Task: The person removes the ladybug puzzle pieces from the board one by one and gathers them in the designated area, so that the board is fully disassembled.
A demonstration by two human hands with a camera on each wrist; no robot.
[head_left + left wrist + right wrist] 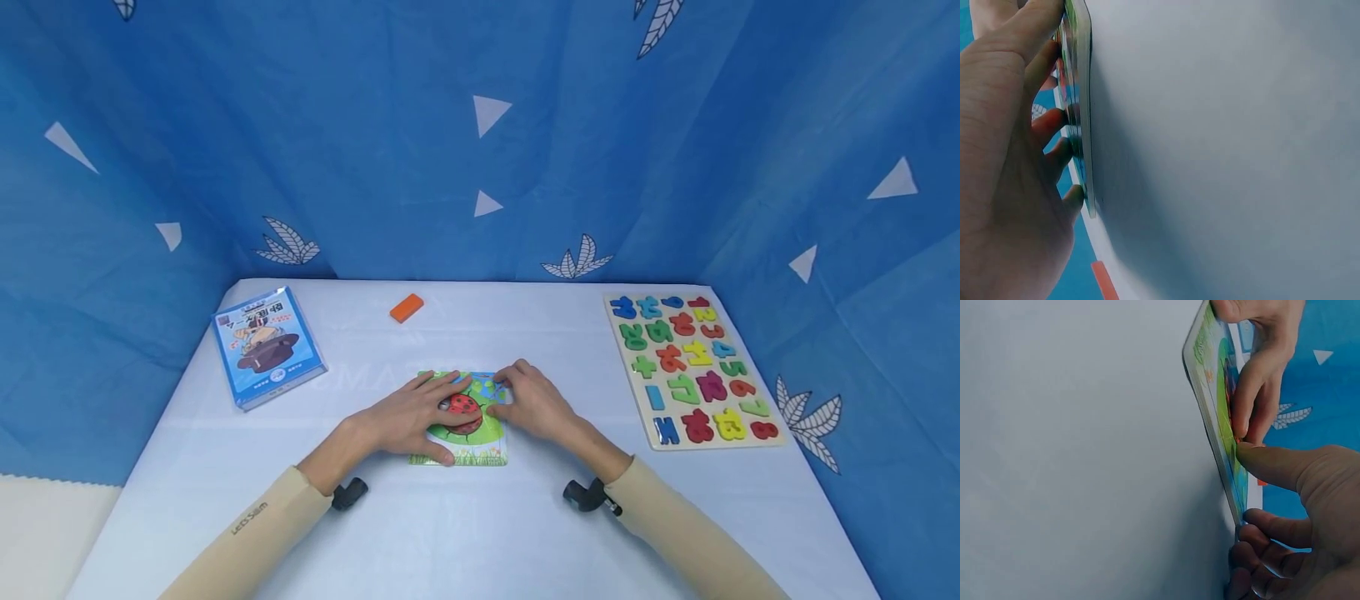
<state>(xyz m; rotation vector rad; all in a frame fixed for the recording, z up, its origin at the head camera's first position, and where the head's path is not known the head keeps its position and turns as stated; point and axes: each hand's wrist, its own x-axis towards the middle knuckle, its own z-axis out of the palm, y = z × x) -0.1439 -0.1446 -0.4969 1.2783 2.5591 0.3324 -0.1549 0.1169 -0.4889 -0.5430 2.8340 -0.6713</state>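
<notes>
A thin rectangular jigsaw puzzle board [480, 457] with a red ladybug on green leaves lies flat at the middle of the table. My left hand [412, 417] is spread across its left and middle part, fingers extended and fingertips on the picture [1225, 425]. At the upper right corner is my right hand [536, 402]. Its thumb [1272, 464] presses the picture's face while the curled fingers [1282, 529] sit at the board's edge. In the left wrist view the board [1087, 125] shows edge-on beside the left fingertips. Both hands cover parts of the picture.
An orange block [407, 308] lies beyond the board. At the back left is a blue game box [270, 346]. A board of colourful letters and numbers [693, 371] lies at right. Blue cloth [480, 167] hangs behind the white table [480, 533].
</notes>
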